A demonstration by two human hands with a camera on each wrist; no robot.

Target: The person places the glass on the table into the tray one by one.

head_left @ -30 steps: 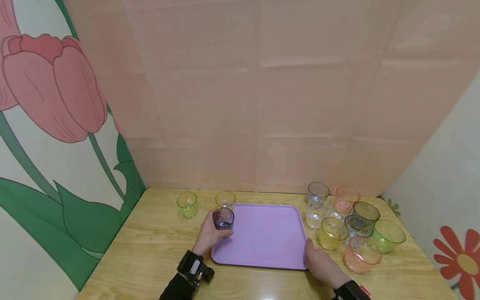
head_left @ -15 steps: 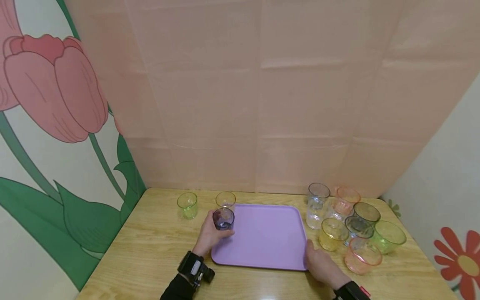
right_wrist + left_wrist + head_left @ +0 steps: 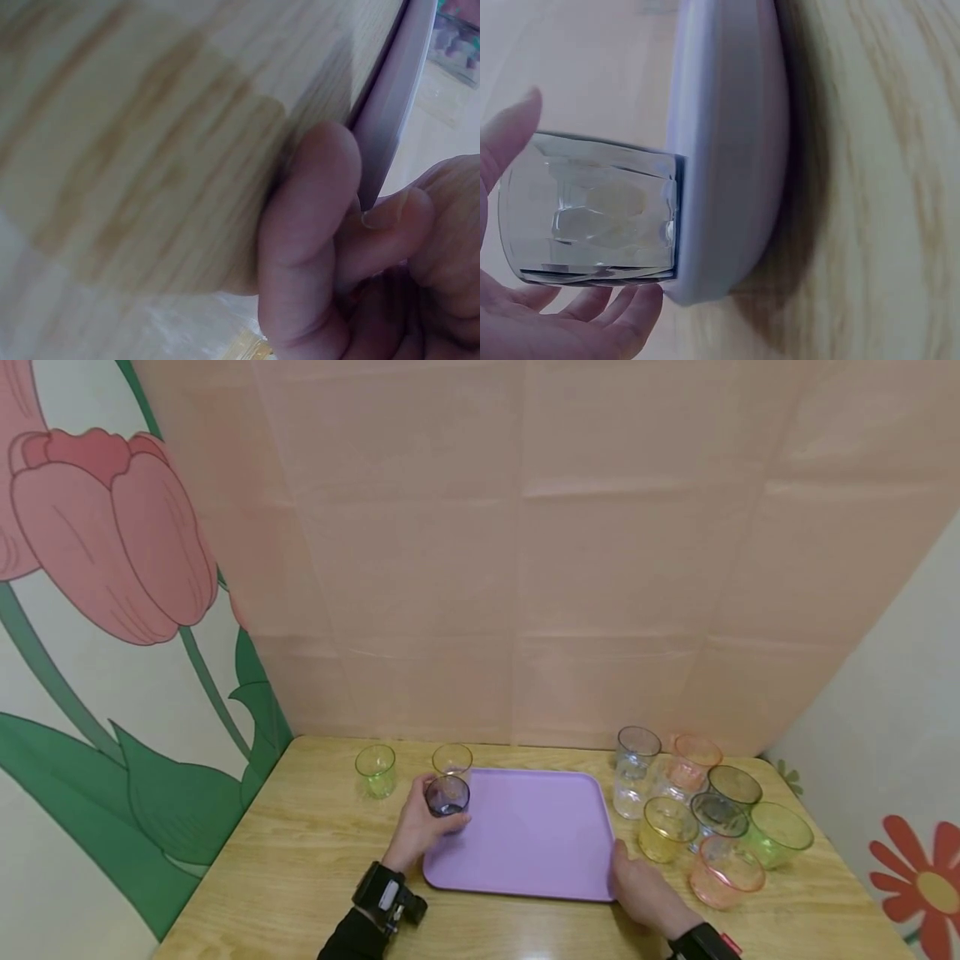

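In the head view, my left hand (image 3: pixel 416 827) curves around a dark purple glass tumbler (image 3: pixel 447 796) at the left side of a lilac tray (image 3: pixel 540 835). The left wrist view shows the tumbler (image 3: pixel 604 214) with its base on the tray's edge (image 3: pixel 731 150). The thumb (image 3: pixel 510 135) stands off the glass wall near the rim, while the other fingers lie along the opposite side. At the tray's front right corner, my right hand (image 3: pixel 645 885) pinches the edge; in the right wrist view the rim (image 3: pixel 386 127) runs between index finger and thumb.
Tumblers in several colours crowd the right side, with a yellow one (image 3: pixel 666 831) and a pink one (image 3: pixel 723 872) nearest my right hand. A green tumbler (image 3: pixel 375 772) and an amber-rimmed one (image 3: pixel 452 758) stand at the back left. A paper-covered backdrop (image 3: pixel 517 568) rises behind the table.
My left thumb has shifted up slightly by the purple tumbler. The tumbler, the tray and my right hand stay in place.
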